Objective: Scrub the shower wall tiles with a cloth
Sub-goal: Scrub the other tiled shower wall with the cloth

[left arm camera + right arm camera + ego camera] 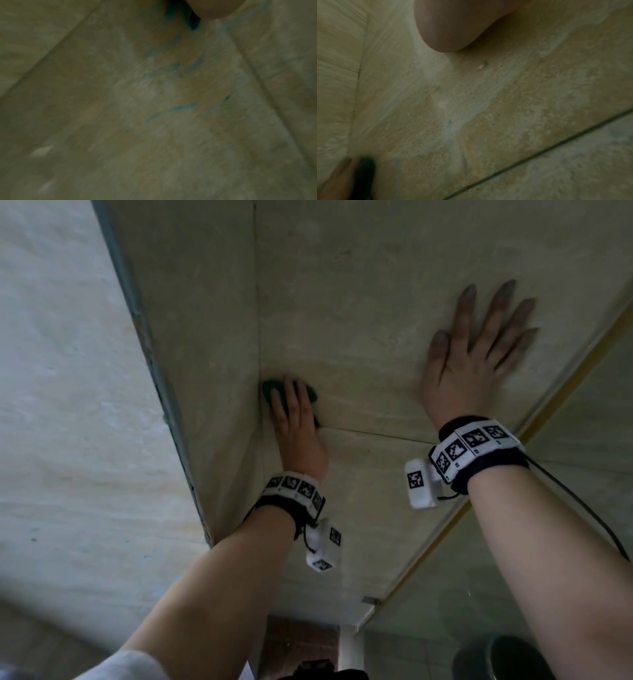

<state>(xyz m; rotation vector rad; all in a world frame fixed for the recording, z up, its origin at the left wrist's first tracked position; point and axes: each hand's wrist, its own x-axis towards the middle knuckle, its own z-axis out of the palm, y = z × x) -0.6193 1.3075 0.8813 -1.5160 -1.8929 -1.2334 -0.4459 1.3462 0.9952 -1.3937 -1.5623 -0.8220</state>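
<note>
A dark green cloth (270,389) lies against the beige shower wall tiles (359,302), close to the inside corner. My left hand (291,400) presses it flat to the tile with fairly straight fingers laid over it. In the left wrist view only a sliver of the cloth (193,23) shows under the palm, with blue-green streaks (180,108) on the tile below. My right hand (479,344) rests flat on the wall farther right and higher, fingers spread, holding nothing. The right wrist view shows the cloth (365,174) at the lower left.
A grout line (376,434) runs across the wall between my hands. A side wall (68,405) meets the tiled wall at the left corner. A glass panel with a yellow edge (479,498) stands on the right. A dark round object (507,659) sits low at the right.
</note>
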